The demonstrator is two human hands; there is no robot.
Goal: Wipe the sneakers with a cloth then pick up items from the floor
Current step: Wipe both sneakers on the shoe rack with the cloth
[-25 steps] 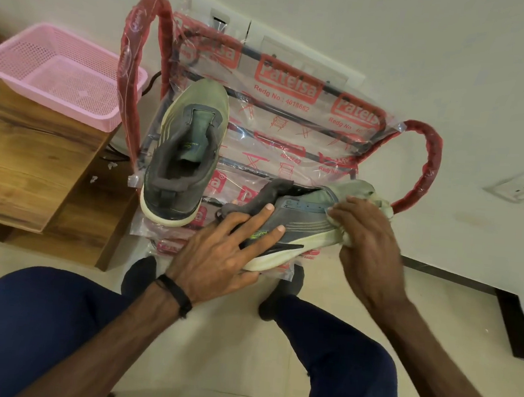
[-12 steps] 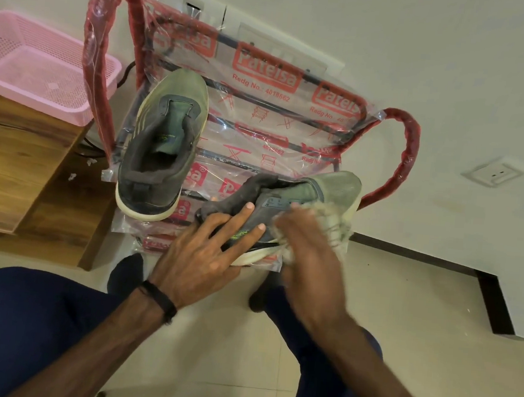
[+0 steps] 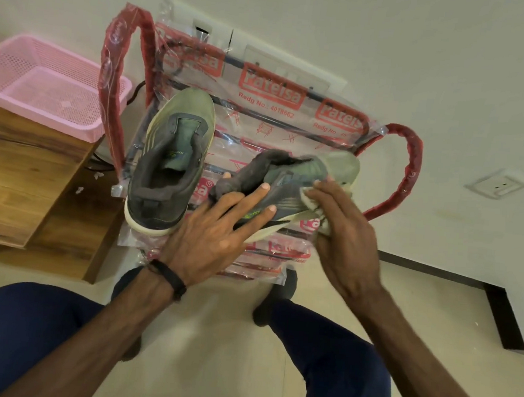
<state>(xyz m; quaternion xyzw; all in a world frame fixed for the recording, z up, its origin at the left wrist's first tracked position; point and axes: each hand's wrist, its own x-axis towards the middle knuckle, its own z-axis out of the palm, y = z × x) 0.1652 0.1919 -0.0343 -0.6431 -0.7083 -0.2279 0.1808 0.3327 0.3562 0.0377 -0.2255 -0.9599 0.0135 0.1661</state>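
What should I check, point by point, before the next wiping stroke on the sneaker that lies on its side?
1. Left hand steadies the tilted sneaker, fingers spread flat on it: ok.
2. Right hand grips the cloth: ok.
3. Cloth touches the sneaker's side: ok.
4. Other sneaker stands upright, apart from the stroke: ok.
5. Both sneakers rest on the plastic-wrapped chair: ok.
6. Far side of the tilted sneaker is clean: cannot tell.
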